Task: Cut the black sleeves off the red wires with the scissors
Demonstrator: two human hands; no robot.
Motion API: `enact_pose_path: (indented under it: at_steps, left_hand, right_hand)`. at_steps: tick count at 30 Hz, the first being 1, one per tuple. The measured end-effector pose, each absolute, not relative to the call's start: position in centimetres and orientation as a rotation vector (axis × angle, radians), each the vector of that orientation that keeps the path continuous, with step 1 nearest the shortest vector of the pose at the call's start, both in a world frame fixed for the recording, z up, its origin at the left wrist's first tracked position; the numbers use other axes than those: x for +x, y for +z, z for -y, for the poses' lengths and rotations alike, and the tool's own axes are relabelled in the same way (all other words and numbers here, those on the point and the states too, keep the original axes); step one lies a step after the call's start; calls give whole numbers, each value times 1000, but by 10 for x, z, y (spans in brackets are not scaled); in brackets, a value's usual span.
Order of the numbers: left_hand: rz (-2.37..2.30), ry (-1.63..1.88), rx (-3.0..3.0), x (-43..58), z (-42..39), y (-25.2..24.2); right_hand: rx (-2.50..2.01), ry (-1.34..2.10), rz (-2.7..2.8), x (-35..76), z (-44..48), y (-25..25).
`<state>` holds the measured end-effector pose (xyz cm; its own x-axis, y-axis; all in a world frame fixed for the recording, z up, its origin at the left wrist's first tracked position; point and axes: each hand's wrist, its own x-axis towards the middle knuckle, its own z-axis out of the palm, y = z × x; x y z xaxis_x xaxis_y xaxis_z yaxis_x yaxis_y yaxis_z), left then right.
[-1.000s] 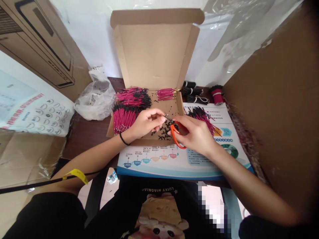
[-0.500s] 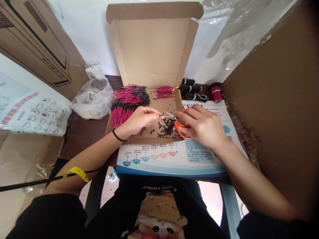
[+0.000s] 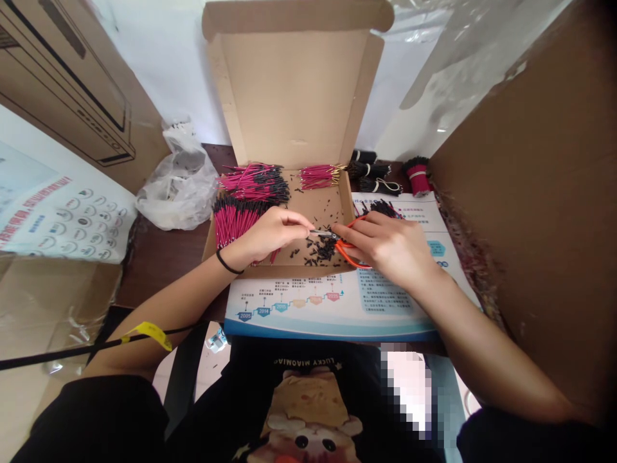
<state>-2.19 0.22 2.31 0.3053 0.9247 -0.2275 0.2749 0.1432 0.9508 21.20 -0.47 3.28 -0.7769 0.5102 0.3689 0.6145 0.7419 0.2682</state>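
Crosswise from left hand (image 3: pixel 277 236) to right hand (image 3: pixel 393 247) run orange-handled scissors (image 3: pixel 333 236), blades pointing left over the cardboard box (image 3: pixel 294 271)
Pink-and-black wires (image 3: pixel 235 222) lie just left of the left hand, pinched at the blade tips, any held piece too small to make out; black clippings (image 3: pixel 326 249) lie below; the right hand grips the handles, partly hiding black-ended wires (image 3: pixel 382 209) behind
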Motion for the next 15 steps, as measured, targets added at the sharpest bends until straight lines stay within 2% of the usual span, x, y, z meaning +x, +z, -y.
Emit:
enact_pose_path:
  at_steps: [15]
  left_hand:
    - [-1051, 631, 1271, -29, -8, 13]
  right_hand:
    - [-869, -518, 2729, 208, 10, 42]
